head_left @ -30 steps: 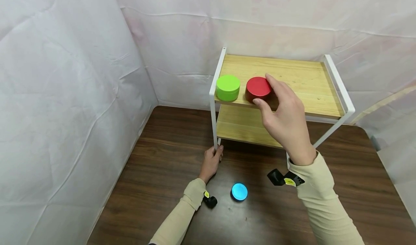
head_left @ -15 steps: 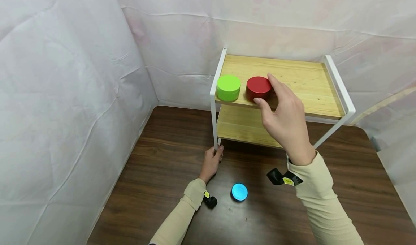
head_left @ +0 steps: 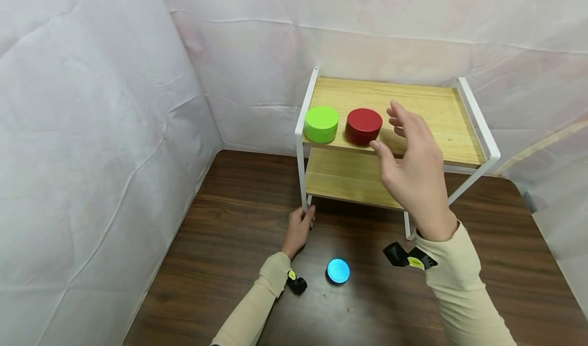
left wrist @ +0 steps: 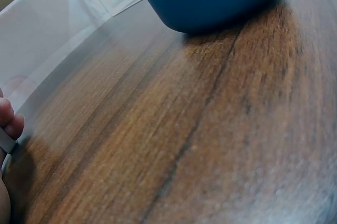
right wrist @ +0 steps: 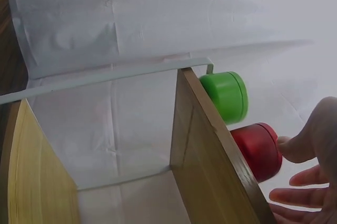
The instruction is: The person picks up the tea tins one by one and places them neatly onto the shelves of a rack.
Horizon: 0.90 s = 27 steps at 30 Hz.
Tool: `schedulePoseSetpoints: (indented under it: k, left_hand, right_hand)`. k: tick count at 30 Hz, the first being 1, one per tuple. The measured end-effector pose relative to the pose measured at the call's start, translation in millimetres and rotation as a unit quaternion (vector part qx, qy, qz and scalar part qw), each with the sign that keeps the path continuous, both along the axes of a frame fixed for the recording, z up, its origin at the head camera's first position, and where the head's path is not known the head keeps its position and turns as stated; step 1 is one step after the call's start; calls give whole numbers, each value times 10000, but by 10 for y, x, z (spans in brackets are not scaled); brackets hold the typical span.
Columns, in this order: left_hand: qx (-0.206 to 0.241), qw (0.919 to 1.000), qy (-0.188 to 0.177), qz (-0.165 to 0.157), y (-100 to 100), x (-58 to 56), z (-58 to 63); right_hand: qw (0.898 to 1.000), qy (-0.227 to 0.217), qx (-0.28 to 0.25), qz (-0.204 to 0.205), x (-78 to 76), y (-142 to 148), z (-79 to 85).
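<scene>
On the upper board of a two-tier wooden shelf (head_left: 422,103) with a white frame stand a round green tin (head_left: 321,124) at the left front corner and a round red tin (head_left: 364,127) to its right. My right hand (head_left: 415,167) is just right of the red tin, fingers and thumb spread apart, holding nothing. In the right wrist view a small gap shows between the fingers and the red tin (right wrist: 258,152). Low on the left, my left hand (head_left: 297,232) grips the foot of the shelf's white front leg (head_left: 301,177). The left wrist view shows only some fingertips (left wrist: 11,121) there.
A blue round tin (head_left: 338,271) rests on the dark wooden table (head_left: 239,223), right of the left forearm. The shelf's lower board (head_left: 344,177) lies under the upper one. White sheeting (head_left: 92,131) hangs at the left and behind.
My right hand has let go of the red tin and drawn back slightly to the right. The red tin stays where it was. My left hand has not moved.
</scene>
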<state>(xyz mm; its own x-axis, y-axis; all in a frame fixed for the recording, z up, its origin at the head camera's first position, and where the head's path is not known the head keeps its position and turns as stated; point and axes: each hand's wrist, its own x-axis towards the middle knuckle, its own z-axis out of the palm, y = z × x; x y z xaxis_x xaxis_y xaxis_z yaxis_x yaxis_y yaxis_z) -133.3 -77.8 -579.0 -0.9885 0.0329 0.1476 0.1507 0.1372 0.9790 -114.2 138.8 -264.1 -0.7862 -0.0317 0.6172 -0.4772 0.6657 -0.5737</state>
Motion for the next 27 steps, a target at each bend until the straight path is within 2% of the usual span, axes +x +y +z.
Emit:
schedulePoseSetpoints:
  k: [3,7,10,13,15,18,27]
  left_hand:
    - [-18,10000,-19,10,-5,4,-4]
    - [-32,10000,-38,7,6,12,1]
    - [-19,10000,-43,-5,7,10,14]
    - [-13,10000,-39,0,4,1,25]
    - [13,10000,-54,20,1,3,29]
    - [14,10000,-82,52,1,6,20]
    - [48,9999,-61,94,23,21,10]
  right_hand:
    - [9996,213,-169,-16,66,46,-17]
    - [9952,800,-555,64,171,107,-74]
    - [9868,1255,-928,422,253,133,-167]
    - [9789,1398,-1099,1006,332,158,-325]
    - [9759,1283,-1109,1371,375,177,-471]
    - [9756,859,-1060,1719,433,203,-721]
    - [9737,-236,-1049,2010,655,187,-1497]
